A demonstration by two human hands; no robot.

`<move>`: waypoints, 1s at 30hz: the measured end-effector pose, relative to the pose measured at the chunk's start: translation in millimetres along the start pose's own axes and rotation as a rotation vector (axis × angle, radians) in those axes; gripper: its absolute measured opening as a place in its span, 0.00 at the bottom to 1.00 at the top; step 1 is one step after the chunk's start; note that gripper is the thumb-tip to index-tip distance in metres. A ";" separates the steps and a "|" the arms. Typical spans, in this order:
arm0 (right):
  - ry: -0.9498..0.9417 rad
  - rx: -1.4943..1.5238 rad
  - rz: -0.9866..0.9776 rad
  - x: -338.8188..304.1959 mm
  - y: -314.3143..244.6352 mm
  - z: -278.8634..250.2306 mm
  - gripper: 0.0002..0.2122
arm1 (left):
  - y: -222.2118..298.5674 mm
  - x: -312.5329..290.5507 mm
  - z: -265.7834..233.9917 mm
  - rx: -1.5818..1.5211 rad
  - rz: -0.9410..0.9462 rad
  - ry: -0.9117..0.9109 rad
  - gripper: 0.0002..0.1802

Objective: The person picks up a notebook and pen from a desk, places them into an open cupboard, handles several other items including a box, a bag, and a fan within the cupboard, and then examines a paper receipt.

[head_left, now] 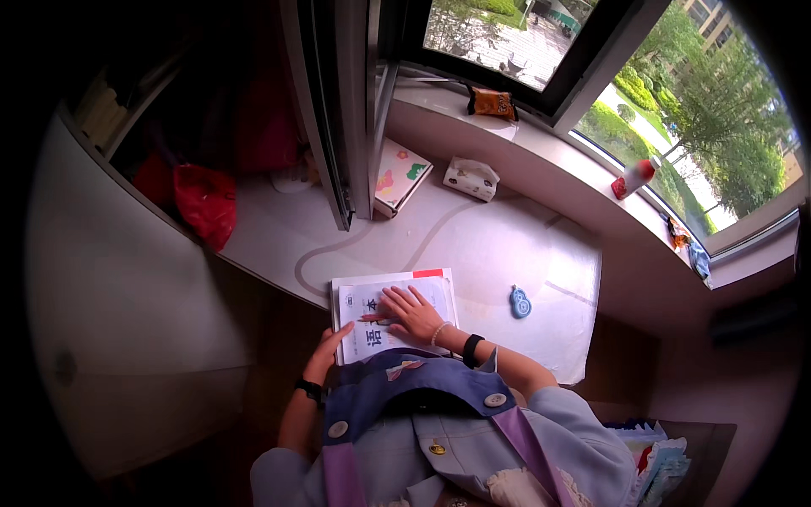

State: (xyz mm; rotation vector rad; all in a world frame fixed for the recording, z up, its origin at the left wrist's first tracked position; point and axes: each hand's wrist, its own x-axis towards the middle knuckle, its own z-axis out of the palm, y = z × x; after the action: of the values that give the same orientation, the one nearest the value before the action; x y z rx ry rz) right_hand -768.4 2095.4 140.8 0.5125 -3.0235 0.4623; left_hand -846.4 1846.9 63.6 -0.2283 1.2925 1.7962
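Note:
A white exercise book with dark printed characters and a small coloured picture lies on top of a stack at the table's near edge. Beneath it shows a larger white book with a red corner strip. Flat on the top cover rests my right hand, fingers spread and empty. My left hand grips the stack's left edge, thumb on the cover side and its other fingers mostly hidden. Apart from both hands, to the right, lies a small light-blue rounded object whose kind I cannot make out.
On the white table stand a flowered box and a tissue pack. An inward-opened window sash juts over it. The sill holds an orange snack bag and a red-and-white bottle. A red plastic bag hangs at left.

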 end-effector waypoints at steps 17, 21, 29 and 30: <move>-0.379 0.827 1.097 -124.3 3.5 20.9 0.33 | 18.4 -21.0 -45.0 0.118 0.147 0.173 0.21; -0.311 1.767 1.014 -112.2 -2.8 59.6 0.33 | 42.4 -21.1 -61.9 0.191 0.067 0.160 0.21; -0.240 2.049 1.094 -41.3 -21.8 75.1 0.32 | 81.0 -20.6 -105.5 0.239 0.061 0.139 0.22; -0.225 2.078 1.094 -29.7 -25.2 82.5 0.32 | 86.1 -22.2 -108.0 0.235 0.046 0.133 0.21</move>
State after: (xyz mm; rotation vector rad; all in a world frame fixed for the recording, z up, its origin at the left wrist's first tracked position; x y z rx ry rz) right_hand -731.3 2057.6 66.5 -1.2538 -1.2444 3.2540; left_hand -932.2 1738.9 87.2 -0.1905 1.6008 1.6723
